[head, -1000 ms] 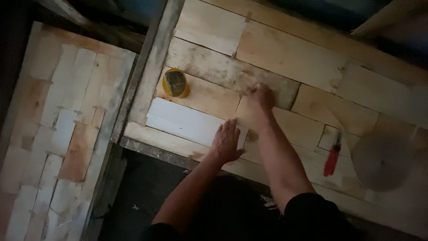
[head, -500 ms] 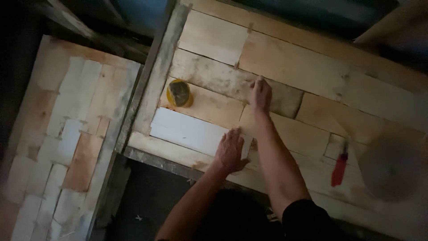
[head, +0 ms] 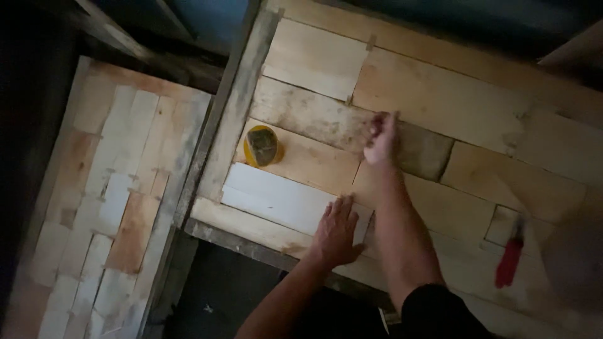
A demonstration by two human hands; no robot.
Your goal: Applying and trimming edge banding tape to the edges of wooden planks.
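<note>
Head view: yellow tape roll (head: pixel 262 145) and red tool (head: pixel 510 261) flank both hands.

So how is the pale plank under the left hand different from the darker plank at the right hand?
The pale plank is whitish and clean; the darker plank is grey-brown and stained. The left hand lies flat on the pale plank; the right hand is curled at the darker plank's edge. Both planks lie flat in the same wooden panel.

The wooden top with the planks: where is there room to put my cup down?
Free: the wide boards beyond the right hand, and the stretch between the right forearm and the red-handled tool. Crowded: the near left part, with the yellow tape measure, the pale plank and the left hand pressing it.
</note>
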